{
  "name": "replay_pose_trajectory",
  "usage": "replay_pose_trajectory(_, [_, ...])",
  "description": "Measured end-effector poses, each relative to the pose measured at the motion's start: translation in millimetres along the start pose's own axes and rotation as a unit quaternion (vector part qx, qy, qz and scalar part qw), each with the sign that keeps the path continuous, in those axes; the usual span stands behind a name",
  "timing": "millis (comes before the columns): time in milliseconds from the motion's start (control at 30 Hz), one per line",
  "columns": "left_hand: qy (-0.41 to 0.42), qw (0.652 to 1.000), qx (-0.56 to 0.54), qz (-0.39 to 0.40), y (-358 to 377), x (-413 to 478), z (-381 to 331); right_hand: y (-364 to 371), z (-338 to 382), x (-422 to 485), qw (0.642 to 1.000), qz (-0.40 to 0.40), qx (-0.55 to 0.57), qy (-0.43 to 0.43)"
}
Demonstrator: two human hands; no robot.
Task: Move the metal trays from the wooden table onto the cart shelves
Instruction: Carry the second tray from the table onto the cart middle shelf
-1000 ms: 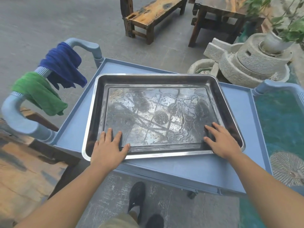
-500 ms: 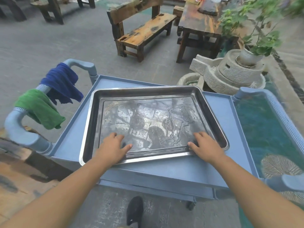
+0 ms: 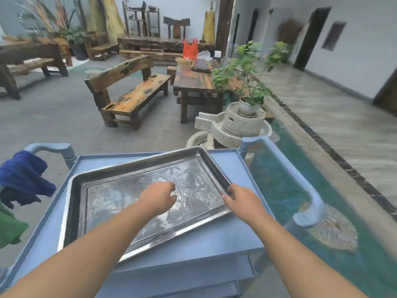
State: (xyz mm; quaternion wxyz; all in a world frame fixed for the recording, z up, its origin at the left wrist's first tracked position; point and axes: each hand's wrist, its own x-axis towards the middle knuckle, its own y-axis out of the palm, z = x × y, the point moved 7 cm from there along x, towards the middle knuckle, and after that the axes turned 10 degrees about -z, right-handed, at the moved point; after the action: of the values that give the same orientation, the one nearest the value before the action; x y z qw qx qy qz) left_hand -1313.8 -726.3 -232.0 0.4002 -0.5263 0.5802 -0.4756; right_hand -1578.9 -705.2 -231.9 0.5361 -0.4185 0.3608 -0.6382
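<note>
Steel tray point(image 3: 150, 203), wide and shallow, wet on its floor, lying on the top shelf of the blue cart point(image 3: 234, 166), skewed so that its long axis runs from the near left to the far right and is not square with the shelf walls. Right hand point(image 3: 240, 200) at the tray's right short edge, fingers curled over that rim and in contact with it; whether the thumb closes underneath cannot be told. Left hand point(image 3: 160, 195) over the tray floor toward its right half, fingers loosely bent and holding nothing; contact with the metal is uncertain. Both hands thus sit on the tray's right portion, the right hand being the one at an edge, so any squaring of the tray would probably turn about that grip. Far right corner of the tray close to the shelf's raised back lip, which is likely to limit travel that way. Blue cloth point(image 3: 23, 177) and green cloth point(image 3: 8, 226) draped on the left handle, apart from the tray; right handle point(image 3: 300, 186) free. Lower shelves visible only at their near edges. Wooden bench point(image 3: 133, 97) and table point(image 3: 197, 80) well beyond the cart.
</note>
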Motion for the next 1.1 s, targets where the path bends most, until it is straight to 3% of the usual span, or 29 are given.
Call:
replay_pose_trajectory(233, [0.192, 0.979, -0.044, 0.053, 37, 40, -126, -47, -95, -71, 0.974, -0.081, 0.009, 0.209])
replay_pose_trajectory(433, [0.385, 0.914, -0.065, 0.111, 78, 13, -258, -81, -151, -186, 0.91, -0.167, -0.021, 0.378])
replay_pose_trajectory(600, [0.54, 0.824, -0.054, 0.165, 113, -82, -354, -100, -168, -329, 0.827, -0.218, -0.046, 0.516])
replay_pose_trajectory(733, [0.627, 0.751, -0.048, 0.202, 125, -189, -406, -108, -155, -460, 0.738, -0.245, -0.048, 0.626])
replay_pose_trajectory(1000, [0.781, 0.585, -0.034, 0.216, 112, -440, -450, -111, -64, -707, 0.568, -0.313, -0.085, 0.756])
replay_pose_trajectory(1100, [0.812, 0.538, -0.039, 0.221, 104, -539, -447, -109, -24, -794, 0.525, -0.334, -0.084, 0.778])
